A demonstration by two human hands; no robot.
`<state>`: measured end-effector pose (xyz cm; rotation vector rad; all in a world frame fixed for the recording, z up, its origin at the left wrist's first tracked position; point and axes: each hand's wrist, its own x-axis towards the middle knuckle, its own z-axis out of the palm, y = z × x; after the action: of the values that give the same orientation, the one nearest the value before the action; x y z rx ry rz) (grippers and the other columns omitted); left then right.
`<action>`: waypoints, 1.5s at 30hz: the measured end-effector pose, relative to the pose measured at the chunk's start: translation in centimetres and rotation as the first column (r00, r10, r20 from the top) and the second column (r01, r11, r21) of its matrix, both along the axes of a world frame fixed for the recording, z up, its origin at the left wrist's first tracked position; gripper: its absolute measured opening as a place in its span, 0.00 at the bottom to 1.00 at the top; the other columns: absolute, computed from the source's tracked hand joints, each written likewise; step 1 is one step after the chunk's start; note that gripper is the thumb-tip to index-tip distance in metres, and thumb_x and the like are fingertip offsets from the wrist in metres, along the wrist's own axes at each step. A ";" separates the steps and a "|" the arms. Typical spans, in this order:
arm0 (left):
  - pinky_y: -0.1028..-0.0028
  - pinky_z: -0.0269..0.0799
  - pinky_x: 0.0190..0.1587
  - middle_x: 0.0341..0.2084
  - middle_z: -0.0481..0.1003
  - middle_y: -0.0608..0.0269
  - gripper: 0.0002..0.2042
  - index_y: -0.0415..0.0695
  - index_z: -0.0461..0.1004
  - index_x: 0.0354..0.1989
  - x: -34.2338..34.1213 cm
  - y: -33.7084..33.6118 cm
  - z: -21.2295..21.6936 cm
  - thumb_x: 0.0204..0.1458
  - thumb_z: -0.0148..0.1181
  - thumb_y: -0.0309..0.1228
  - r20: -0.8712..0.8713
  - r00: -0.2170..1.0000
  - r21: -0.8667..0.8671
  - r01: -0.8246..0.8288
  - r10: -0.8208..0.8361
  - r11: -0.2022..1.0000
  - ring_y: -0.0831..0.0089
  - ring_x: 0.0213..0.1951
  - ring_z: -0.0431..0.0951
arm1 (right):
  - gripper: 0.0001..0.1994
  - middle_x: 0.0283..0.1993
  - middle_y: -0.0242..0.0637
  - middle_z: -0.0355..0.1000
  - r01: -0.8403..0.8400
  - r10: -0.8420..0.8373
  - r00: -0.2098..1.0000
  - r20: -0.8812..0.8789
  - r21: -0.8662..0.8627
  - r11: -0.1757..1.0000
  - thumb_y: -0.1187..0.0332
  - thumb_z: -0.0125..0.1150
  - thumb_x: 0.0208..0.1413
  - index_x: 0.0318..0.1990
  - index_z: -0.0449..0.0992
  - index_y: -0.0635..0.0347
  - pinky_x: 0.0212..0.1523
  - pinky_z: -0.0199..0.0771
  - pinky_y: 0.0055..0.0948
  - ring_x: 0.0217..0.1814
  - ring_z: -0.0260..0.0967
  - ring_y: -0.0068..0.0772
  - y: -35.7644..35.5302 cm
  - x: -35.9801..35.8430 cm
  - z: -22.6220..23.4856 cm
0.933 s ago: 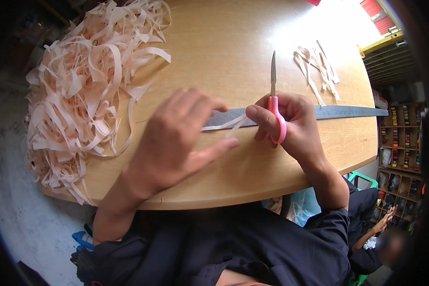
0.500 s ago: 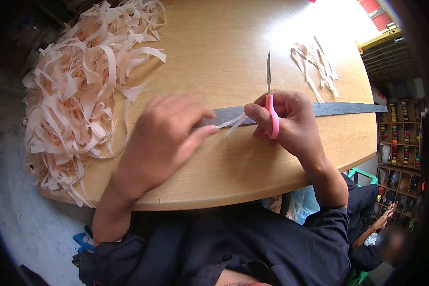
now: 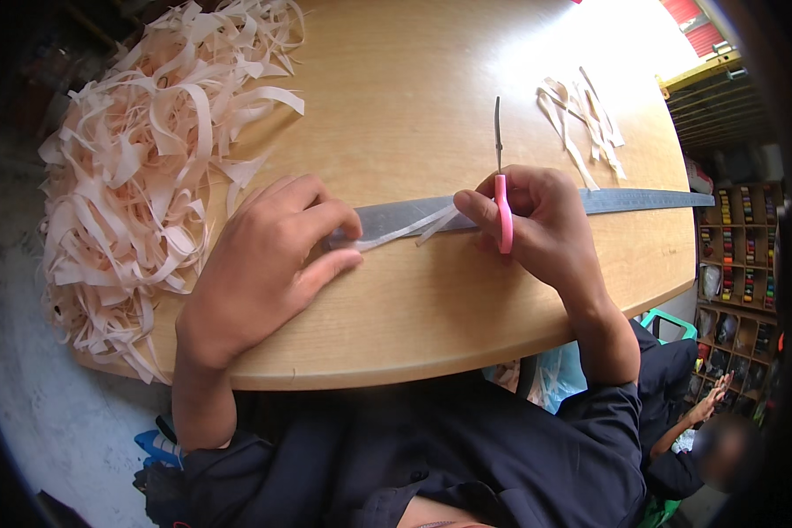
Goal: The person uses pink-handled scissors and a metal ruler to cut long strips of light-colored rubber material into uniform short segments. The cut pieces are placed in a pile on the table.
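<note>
My right hand point(image 3: 532, 211) grips pink-handled scissors point(image 3: 503, 211), their blades pointing away from me. Its thumb and fingers also pinch one end of a narrow pale strip point(image 3: 405, 230), and a short tail hangs down there. Along the strip to the left, my left hand point(image 3: 268, 251) is closed, with thumb and fingertips on the strip's other part. Beneath both hands a long metal ruler point(image 3: 638, 201) lies across the table, its left end partly hidden by my left fingers.
A large heap of pale pink strips point(image 3: 150, 167) covers the left side of the wooden table point(image 3: 396, 106). Several cut strips point(image 3: 594, 128) lie at the far right. Beyond the right edge stand shelves point(image 3: 739, 255) of thread spools, and another person's hand point(image 3: 708, 400) shows lower down.
My left hand has moved left and slightly down along the strip, so more of the strip shows between the hands. The right hand with the scissors has hardly moved.
</note>
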<state>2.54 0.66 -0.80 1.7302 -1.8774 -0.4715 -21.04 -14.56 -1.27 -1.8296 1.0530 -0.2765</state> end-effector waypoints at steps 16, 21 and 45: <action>0.60 0.73 0.45 0.33 0.76 0.53 0.05 0.39 0.81 0.37 0.8 0.4 0.4 0.54 0.69 0.25 0.010 0.996 0.048 -0.094 0.093 0.994 0.53 0.38 0.78 | 0.15 0.23 0.35 0.78 0.002 0.002 0.999 0.037 -0.094 0.996 0.62 0.74 0.63 0.39 0.81 0.69 0.22 0.69 0.16 0.24 0.77 0.19 0.0 -0.5 0.2; 0.64 0.74 0.43 0.34 0.78 0.54 0.08 0.39 0.82 0.41 -0.3 -0.5 0.1 0.53 0.70 0.22 0.013 0.997 -0.106 -0.078 0.080 0.991 0.58 0.39 0.80 | 0.16 0.24 0.36 0.79 0.038 -0.027 0.995 0.092 -0.116 0.992 0.61 0.75 0.61 0.40 0.81 0.68 0.22 0.70 0.16 0.25 0.79 0.20 -0.4 -0.6 0.5; 0.63 0.69 0.47 0.36 0.76 0.64 0.09 0.44 0.84 0.42 -3.9 -2.4 -3.1 0.51 0.69 0.25 0.102 0.992 -0.259 0.101 -0.076 0.961 0.64 0.42 0.76 | 0.17 0.22 0.37 0.79 0.039 -0.034 0.998 0.048 -0.089 0.995 0.63 0.78 0.58 0.42 0.80 0.69 0.20 0.71 0.16 0.24 0.81 0.22 -0.5 -0.7 0.8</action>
<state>-1.39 -1.71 -3.88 1.5194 -1.9870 -0.1663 -21.71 -15.08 -0.44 -1.8767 1.0578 -0.3921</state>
